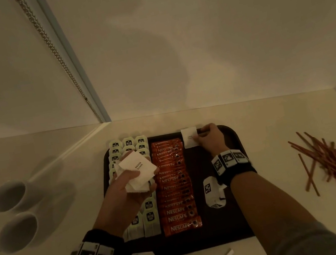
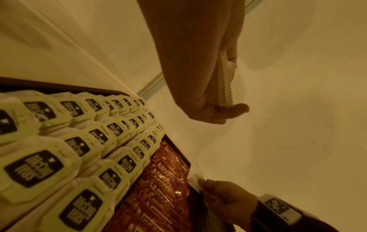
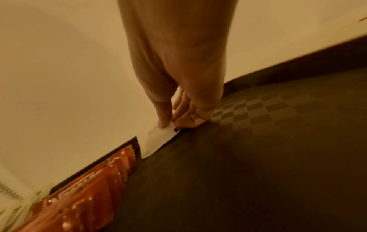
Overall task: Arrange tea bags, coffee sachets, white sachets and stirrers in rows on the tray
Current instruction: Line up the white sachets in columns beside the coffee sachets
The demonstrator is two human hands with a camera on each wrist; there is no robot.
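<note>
**A:** On the pale countertop [image 1: 249, 113], against a plain wall, sits the dark tray [image 1: 234, 138]; its floor has a checker texture. Light is dim and warm. A beaded chain [image 1: 54, 52] hangs along a frame at upper left.

**B:** Off-tray items?

**A:** Two white cups [image 1: 14, 213], left of the tray, well apart from it. A loose pile of stirrers [image 1: 328, 162] on the counter to the right, crossing one another; too tangled to count.

**B:** On the tray?

**A:** Tea bags [image 1: 128, 144] in three columns at the left side, overlapping; the left hand hides the middle, so no total. One column of orange coffee sachets [image 1: 177, 192] just beside them, overlapping front to back; exact count cannot be told. Right portion of the tray bare except one item.

**B:** Which?

**A:** A single white sachet [image 1: 190, 138] at the far rim, next to the coffee column. The right hand [image 1: 210, 140] pinches its right edge between thumb and fingers; the sachet leans on the rim.

**B:** Left hand?

**A:** Left hand [image 1: 126, 192], palm up above the tea bags, fingers and thumb curled round a stack of white sachets [image 1: 139, 172], top one printed "WHITE SUGAR". Number in the stack cannot be told.
</note>
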